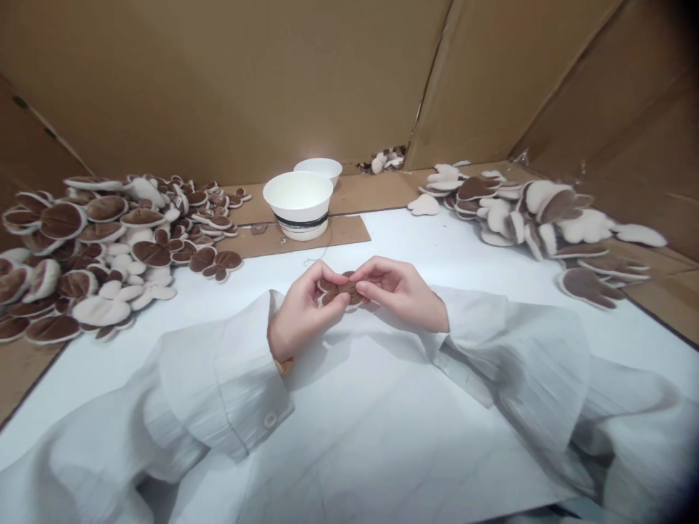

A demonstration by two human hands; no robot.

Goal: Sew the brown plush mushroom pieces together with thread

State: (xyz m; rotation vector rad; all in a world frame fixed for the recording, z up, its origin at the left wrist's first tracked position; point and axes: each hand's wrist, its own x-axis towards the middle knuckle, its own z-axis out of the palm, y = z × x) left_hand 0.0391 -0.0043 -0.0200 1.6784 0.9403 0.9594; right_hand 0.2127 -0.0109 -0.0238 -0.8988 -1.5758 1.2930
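Observation:
A small brown plush piece with a pale edge (330, 292) is held between both hands, above the white tabletop. My left hand (309, 306) pinches its left side between thumb and fingers. On the other side, my right hand (401, 291) grips it with thumb and index finger close together. The fingers cover much of the piece, and a needle cannot be made out. A thin thread (322, 271) runs near the left fingers toward a white bowl (298, 195) with black thread wound around it.
Brown and white plush pieces (103, 251) are heaped at the left. Flatter paw-like pieces (540, 211) lie piled at the right. Behind the front bowl stands a second white bowl (322, 167). Cardboard walls (229, 80) enclose the back and sides, with scraps (387, 159) in the far corner.

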